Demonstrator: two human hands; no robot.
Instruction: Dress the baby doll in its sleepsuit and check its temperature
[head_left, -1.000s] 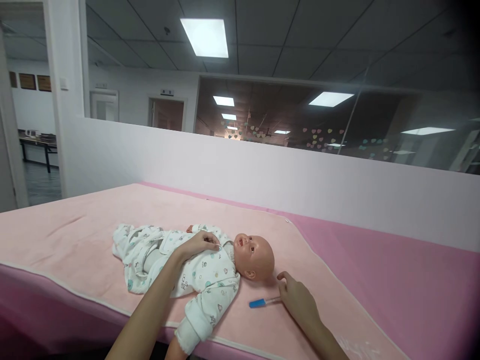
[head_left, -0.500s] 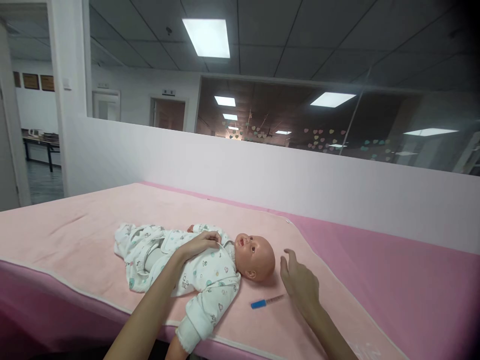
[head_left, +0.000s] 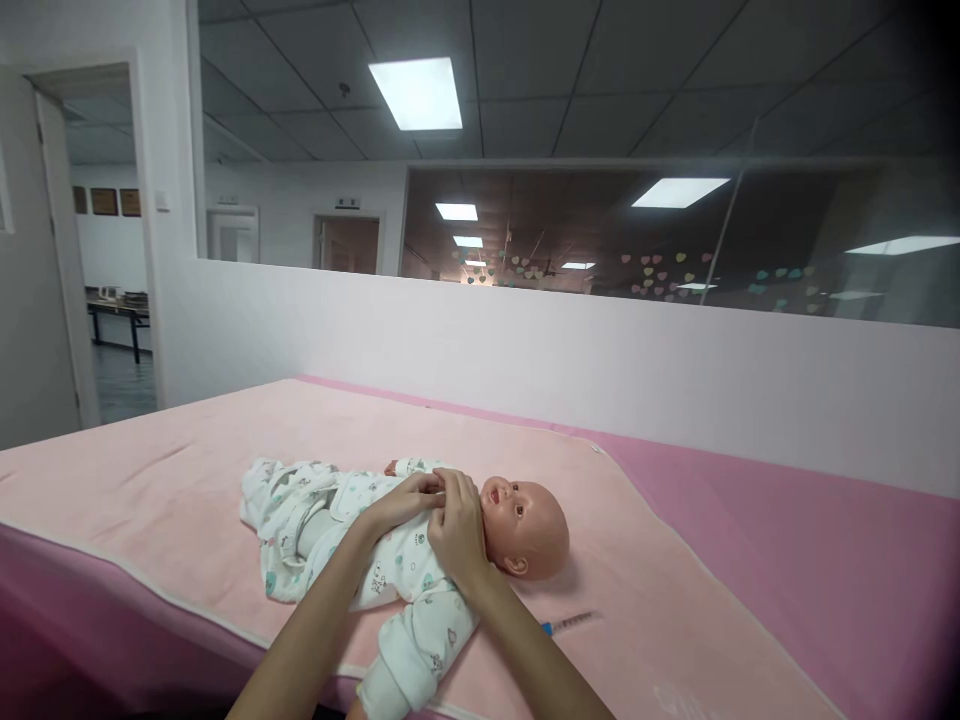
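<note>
A baby doll (head_left: 525, 515) in a white patterned sleepsuit (head_left: 330, 510) lies on its back on a pale pink towel (head_left: 150, 470), head to the right. Both my hands meet on the doll's upper chest by its collar. My left hand (head_left: 409, 498) rests there with curled fingers pinching the cloth. My right hand (head_left: 457, 525) lies against it with fingers bent onto the suit, just left of the doll's chin. A thin syringe-like stick with a blue end (head_left: 570, 623) lies on the towel to the right of my right forearm, untouched.
The towel covers a darker pink mattress (head_left: 787, 560) that runs right. A white partition wall (head_left: 600, 360) with glass above stands behind it. An open doorway (head_left: 105, 250) shows a table at far left.
My right hand left the blue-ended stick, rose, and crossed left onto the doll's chest beside my left hand. The view shifted slightly right.
</note>
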